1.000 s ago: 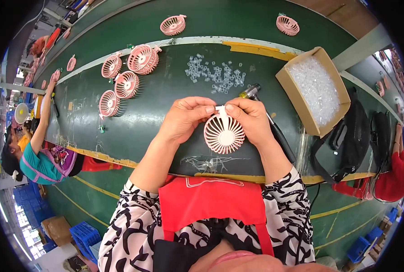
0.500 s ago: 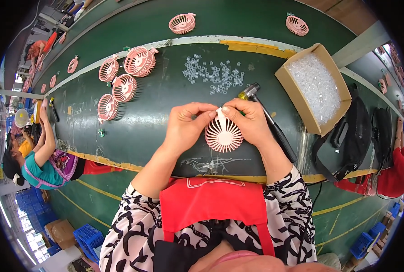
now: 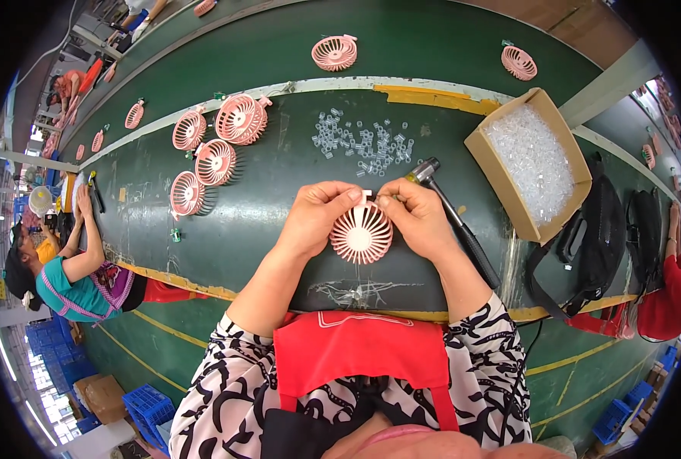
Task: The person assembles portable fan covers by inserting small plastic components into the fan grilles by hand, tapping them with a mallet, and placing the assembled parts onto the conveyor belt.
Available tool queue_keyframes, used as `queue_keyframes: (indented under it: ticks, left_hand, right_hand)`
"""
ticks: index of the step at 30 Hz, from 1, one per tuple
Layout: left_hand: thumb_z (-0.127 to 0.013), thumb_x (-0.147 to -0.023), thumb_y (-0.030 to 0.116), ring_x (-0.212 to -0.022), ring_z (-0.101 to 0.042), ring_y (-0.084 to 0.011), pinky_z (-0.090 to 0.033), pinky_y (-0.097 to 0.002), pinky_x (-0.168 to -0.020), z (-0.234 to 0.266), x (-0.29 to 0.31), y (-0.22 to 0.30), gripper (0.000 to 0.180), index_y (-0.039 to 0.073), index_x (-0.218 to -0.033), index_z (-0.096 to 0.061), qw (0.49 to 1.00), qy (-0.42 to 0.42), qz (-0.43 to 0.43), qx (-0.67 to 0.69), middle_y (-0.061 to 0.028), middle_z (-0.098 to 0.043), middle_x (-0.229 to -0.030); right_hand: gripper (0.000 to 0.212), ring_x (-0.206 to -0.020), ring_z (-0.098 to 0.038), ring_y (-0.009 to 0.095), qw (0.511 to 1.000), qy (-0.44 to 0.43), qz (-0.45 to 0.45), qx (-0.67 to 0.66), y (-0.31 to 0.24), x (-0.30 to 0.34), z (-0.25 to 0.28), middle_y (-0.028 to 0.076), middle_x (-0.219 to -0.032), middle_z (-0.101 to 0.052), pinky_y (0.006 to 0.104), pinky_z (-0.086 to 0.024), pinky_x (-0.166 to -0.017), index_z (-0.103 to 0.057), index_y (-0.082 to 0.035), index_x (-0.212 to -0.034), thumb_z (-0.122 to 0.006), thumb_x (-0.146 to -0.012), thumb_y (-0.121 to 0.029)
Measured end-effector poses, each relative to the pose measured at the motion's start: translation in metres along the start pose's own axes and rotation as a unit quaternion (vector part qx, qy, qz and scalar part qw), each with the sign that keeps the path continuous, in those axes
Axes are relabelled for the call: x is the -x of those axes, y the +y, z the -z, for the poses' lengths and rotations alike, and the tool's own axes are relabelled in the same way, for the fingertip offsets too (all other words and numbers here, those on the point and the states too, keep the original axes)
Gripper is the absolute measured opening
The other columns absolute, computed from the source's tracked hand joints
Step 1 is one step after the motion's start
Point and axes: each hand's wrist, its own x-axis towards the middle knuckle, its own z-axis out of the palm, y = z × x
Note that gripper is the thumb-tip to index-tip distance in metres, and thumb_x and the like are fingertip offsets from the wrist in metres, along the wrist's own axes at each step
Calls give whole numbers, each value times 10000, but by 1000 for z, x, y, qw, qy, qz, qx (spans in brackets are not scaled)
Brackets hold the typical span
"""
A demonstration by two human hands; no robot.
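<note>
A round pink fan grille (image 3: pixel 361 236) is held up over the dark green table (image 3: pixel 271 191) between both hands. My left hand (image 3: pixel 313 218) grips its left rim. My right hand (image 3: pixel 415 216) grips its right rim, and the fingertips of both hands pinch a small clear plastic piece (image 3: pixel 368 196) at the grille's top edge. A hammer with a black handle (image 3: pixel 455 222) lies on the table just behind my right hand.
Loose clear plastic pieces (image 3: pixel 363 141) are scattered beyond the hands. An open cardboard box (image 3: pixel 530 164) of the same pieces stands at the right. Several pink grilles (image 3: pixel 214 157) lie at the left, others (image 3: pixel 334 52) on the far belt. Another person (image 3: pixel 73 271) sits at the left.
Both hands and the grille stay almost in place; the fingers have shifted slightly at the grille's top edge.
</note>
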Motion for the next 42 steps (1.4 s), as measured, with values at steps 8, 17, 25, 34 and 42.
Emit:
queue_keyframes:
  ticks: [8,17,25,34,42]
  left_hand:
    - [-662,-902,72,-733,-656,-125,-544,-274,-662,11,-31,51,136,-52,-940,-703,990,-25,-28,-138,-91,-713,-840]
    - [-714,-781,142,-820,-661,-379,-520,-438,-729,-62,-170,85,225,-8,-948,-688,704,64,-535,-463,-181,-693,-869]
    - [-773,-763,176,-971,-616,-357,-486,-438,-843,-20,-130,81,326,25,-1032,-669,628,190,-519,-548,-147,-673,-1038]
    - [-697,-833,293,-658,-641,-352,-437,-515,-604,94,-86,88,280,56,-689,-656,517,405,-311,-687,-121,-647,-651]
    - [-667,-834,146,-754,-600,-353,-468,-465,-677,83,-34,105,138,26,-771,-691,587,333,-442,-591,-151,-635,-728]
  right_hand:
    - [192,-650,-594,106,997,77,25,18,-5,-5,-6,75,-766,-648,280,-484,-585,-597,35,-1056,-613,-947,-122]
    - [177,-763,-669,372,972,43,96,210,4,-7,-6,217,-853,-666,413,-515,-660,-621,36,-1037,-632,-884,-53]
    - [169,-783,-669,371,968,37,96,229,5,-8,-5,216,-867,-670,408,-521,-680,-626,42,-1026,-624,-885,-52]
    - [151,-659,-637,240,976,45,81,198,12,-9,-5,160,-773,-651,328,-486,-617,-637,40,-1017,-624,-886,-34]
    - [162,-625,-581,89,989,38,12,139,16,-8,1,69,-766,-665,246,-478,-584,-643,23,-1055,-602,-923,-60]
